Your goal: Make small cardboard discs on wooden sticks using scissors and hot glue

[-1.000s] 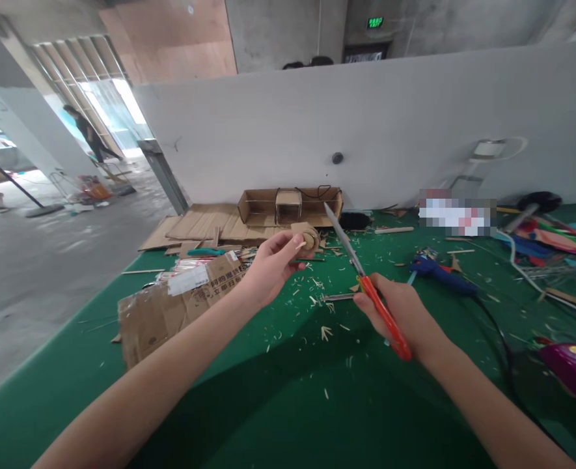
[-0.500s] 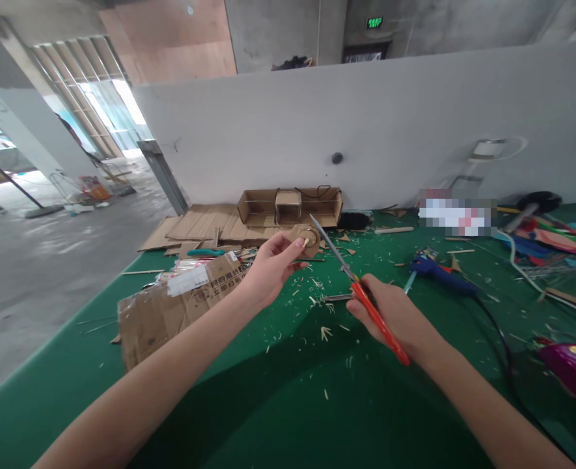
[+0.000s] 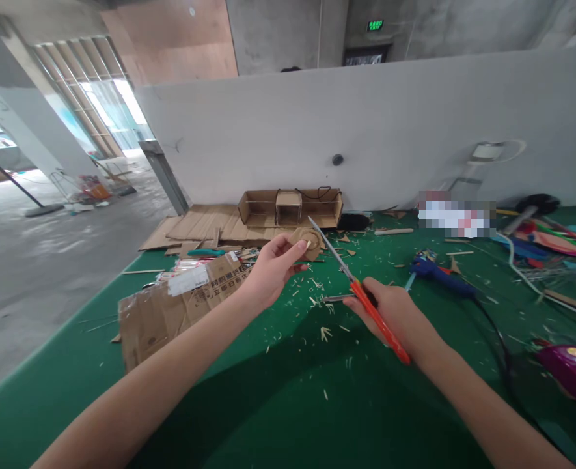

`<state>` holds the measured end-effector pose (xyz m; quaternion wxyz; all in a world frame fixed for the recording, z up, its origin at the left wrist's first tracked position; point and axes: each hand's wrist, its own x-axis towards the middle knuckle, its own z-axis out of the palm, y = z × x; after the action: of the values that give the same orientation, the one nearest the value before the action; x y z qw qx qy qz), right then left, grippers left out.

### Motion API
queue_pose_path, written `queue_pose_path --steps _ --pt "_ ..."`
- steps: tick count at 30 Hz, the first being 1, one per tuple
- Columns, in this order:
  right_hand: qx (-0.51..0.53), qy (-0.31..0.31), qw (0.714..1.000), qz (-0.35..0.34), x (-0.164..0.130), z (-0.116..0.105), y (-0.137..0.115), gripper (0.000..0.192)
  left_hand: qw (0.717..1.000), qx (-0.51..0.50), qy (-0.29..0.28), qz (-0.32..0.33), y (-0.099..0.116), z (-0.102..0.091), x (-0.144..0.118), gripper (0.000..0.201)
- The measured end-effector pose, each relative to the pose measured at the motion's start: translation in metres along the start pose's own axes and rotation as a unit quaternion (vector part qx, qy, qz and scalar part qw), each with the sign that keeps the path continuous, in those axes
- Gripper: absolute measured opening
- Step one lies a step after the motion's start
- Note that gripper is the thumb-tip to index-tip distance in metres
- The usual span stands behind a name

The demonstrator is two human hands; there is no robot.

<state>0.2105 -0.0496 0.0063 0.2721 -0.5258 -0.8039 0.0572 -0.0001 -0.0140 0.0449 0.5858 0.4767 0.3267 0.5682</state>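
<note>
My left hand pinches a small rounded cardboard piece between thumb and fingers, above the table. A short pale stick end shows beside the thumb; how it joins the cardboard is hard to see. My right hand is wrapped round red-handled scissors. Their blades look closed and point up and left, the tip close to the cardboard piece; I cannot tell whether they touch. Beneath the hands, pale wood shavings are scattered on the green table.
A compartmented cardboard box stands at the back wall, beside flat cardboard sheets. A printed cardboard piece lies at left, near teal-handled pliers. To the right are a blue glue gun with its cord and a purple object.
The cardboard piece has turned slightly in my left hand. The scissors have barely shifted. A dark shape above the wall shows less now.
</note>
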Motion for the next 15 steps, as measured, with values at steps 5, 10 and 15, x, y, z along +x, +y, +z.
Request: queue_pose_path --steps 5,10,15 --pt "0.016 0.012 1.000 0.019 0.001 0.003 0.008 0.030 0.999 0.038 0.004 -0.008 0.000 -0.001 0.001 0.024" --pt "0.081 -0.045 0.995 0.030 0.001 -0.006 0.006 0.027 0.994 0.106 -0.002 0.018 0.000 -0.005 0.003 0.020" --pt "0.075 -0.096 0.992 0.028 0.002 -0.010 0.004 0.029 0.995 0.090 -0.007 0.047 -0.001 -0.008 0.006 0.019"
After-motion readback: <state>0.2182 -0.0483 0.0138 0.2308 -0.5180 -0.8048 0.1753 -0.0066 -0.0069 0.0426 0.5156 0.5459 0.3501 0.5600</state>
